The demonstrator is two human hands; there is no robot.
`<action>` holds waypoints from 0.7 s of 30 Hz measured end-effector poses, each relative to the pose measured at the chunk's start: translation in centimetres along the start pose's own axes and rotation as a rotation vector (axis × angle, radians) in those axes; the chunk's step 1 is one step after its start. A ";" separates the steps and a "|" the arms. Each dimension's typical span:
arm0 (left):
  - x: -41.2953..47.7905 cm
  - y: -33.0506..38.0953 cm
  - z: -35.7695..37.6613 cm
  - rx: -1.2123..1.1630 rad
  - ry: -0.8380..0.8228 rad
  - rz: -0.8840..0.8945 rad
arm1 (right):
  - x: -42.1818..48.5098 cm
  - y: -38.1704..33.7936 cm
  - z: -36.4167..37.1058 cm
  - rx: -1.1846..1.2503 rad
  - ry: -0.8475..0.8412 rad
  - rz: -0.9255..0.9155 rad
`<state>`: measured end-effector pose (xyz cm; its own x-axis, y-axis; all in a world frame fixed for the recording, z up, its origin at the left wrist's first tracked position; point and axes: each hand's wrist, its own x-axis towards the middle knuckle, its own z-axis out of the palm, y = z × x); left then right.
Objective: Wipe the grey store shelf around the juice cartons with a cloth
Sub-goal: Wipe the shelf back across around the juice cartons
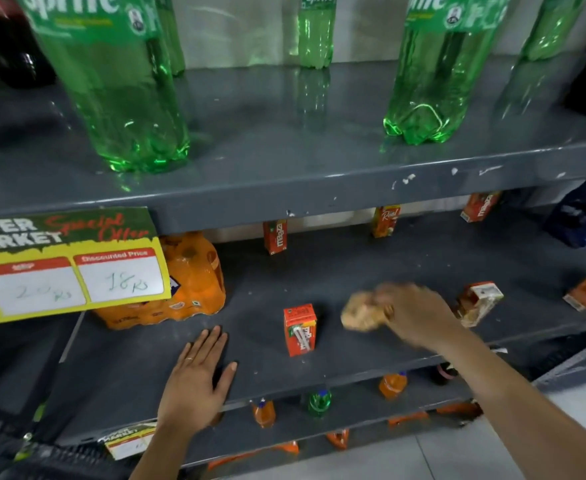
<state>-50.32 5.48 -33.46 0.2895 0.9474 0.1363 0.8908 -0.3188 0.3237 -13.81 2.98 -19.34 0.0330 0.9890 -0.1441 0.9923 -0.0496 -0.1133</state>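
Right hand (412, 315) grips a balled tan cloth (362, 311), soft and light, best kept bunched in the palm, on the grey shelf (336, 271) between two juice cartons (299, 330), while the left hand (198, 372) lies flat, spread and empty.

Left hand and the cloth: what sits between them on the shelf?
One upright orange juice carton, seen in the head view, between the left hand and cloth.

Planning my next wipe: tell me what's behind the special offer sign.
Behind the special offer sign sits an orange shrink-wrapped bottle pack on the grey shelf. Its left part is covered by the sign.
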 end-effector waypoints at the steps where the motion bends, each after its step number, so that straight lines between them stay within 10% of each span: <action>1: 0.0 0.0 0.1 -0.005 0.006 0.004 | 2.3 -0.4 -0.5 0.021 0.050 -0.012; 8: -0.4 0.2 0.0 -0.001 0.006 0.015 | 8.2 -5.5 4.1 -0.199 -0.170 -0.011; 21: -0.4 0.2 -0.1 0.032 -0.028 0.016 | -9.1 -9.5 6.2 0.143 -0.023 -0.114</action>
<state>-50.30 5.02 -33.36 0.3130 0.9428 0.1144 0.8967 -0.3331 0.2917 -24.31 -6.41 -23.00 -0.0830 0.9860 -0.1444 0.9624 0.0417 -0.2685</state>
